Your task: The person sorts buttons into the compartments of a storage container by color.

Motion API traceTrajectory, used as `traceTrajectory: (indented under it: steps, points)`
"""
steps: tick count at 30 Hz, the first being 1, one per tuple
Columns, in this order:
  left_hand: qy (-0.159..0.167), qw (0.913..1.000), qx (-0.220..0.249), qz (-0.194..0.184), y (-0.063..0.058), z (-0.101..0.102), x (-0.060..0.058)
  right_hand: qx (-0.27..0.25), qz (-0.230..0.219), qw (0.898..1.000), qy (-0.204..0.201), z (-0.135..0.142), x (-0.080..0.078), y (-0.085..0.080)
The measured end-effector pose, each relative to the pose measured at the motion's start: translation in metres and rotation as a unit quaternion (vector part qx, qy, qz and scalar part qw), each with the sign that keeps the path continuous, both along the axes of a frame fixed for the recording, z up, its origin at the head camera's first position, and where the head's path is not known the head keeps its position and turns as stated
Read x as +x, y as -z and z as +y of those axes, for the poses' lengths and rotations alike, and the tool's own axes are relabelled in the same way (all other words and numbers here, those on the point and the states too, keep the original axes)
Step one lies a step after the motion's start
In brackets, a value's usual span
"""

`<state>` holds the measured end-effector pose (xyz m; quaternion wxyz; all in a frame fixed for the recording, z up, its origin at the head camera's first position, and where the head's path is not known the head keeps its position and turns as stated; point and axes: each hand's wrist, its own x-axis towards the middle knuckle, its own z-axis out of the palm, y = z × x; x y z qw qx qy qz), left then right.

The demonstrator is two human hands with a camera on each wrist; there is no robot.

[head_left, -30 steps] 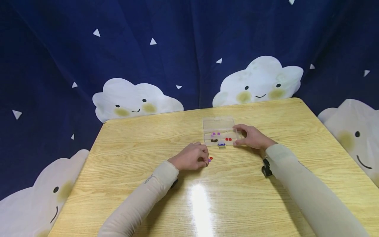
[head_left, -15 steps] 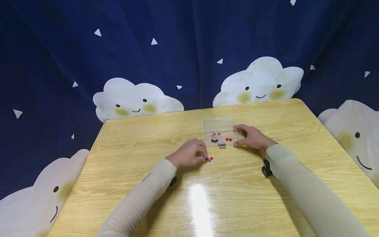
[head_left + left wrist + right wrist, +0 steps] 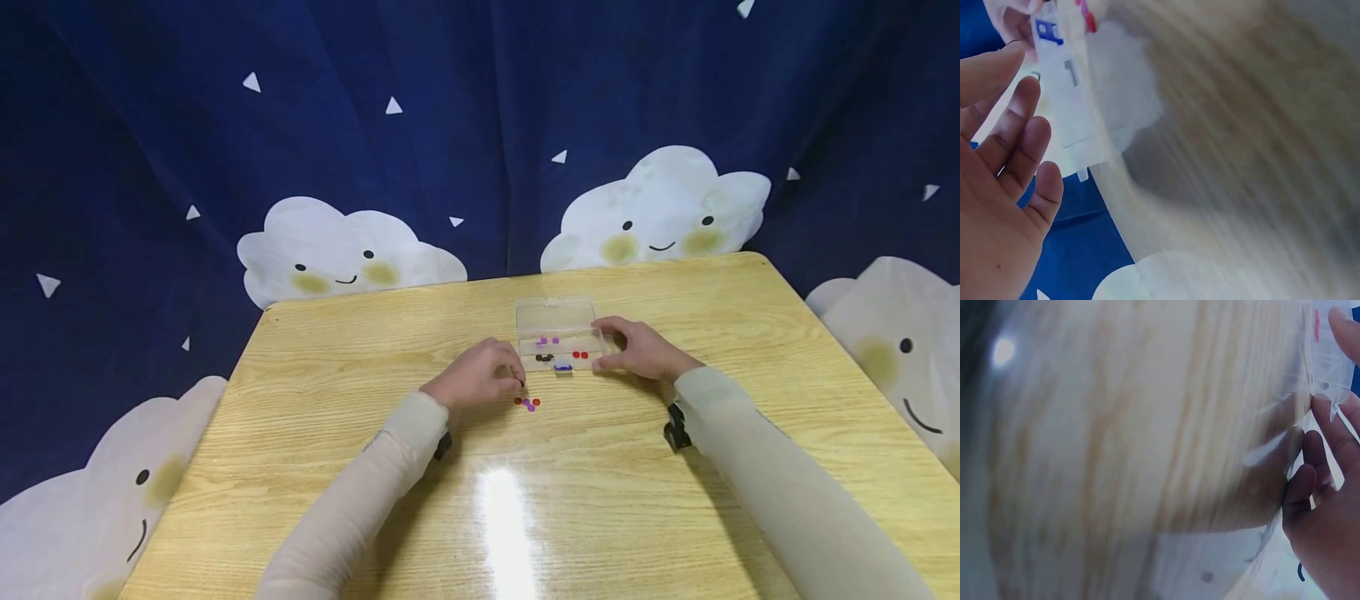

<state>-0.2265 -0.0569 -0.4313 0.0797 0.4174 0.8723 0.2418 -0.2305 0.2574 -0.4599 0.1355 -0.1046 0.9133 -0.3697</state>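
Observation:
My left hand [image 3: 480,373] is just left of the front corner of a clear plastic box [image 3: 557,315]. Its thumb and index finger pinch a small dark bead [image 3: 522,383], mostly hidden by the fingertips. On the table below that hand lie purple beads [image 3: 532,408] and red beads [image 3: 536,402] in a small cluster. The box's lid is up. Inside it are purple beads [image 3: 556,341], dark beads [image 3: 540,357] and red beads [image 3: 584,355]. My right hand [image 3: 641,348] holds the box at its right end, thumb at the front and fingers behind.
A blue-marked latch [image 3: 562,368] juts from the box's front. The wooden table [image 3: 337,367] ends at a dark blue curtain [image 3: 420,50] with white cloud shapes. A bright light reflection [image 3: 506,525] shows on the table's near part.
My left hand has moved away from me, toward the box, with the dark bead. Beads it covered before, a red one among them, now show. My right hand stays on the box.

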Motion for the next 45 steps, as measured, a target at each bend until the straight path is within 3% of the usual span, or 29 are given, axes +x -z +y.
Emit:
traceTrajectory:
  steps: [16, 27, 45]
  points:
    - [-0.069, 0.9957, 0.048, -0.039, -0.003, 0.002, -0.018, 0.0, -0.009, 1.0, -0.003, -0.001, -0.002, -0.001]
    - [-0.1, 0.9926, 0.056, -0.041, -0.005, 0.009, -0.03, 0.002, -0.012, 1.0, -0.001, 0.0, -0.004, -0.001]
    - [-0.125, 0.9888, 0.042, -0.07, -0.006, 0.045, -0.036, 0.001, -0.005, 1.0, -0.002, 0.002, -0.003, 0.0]
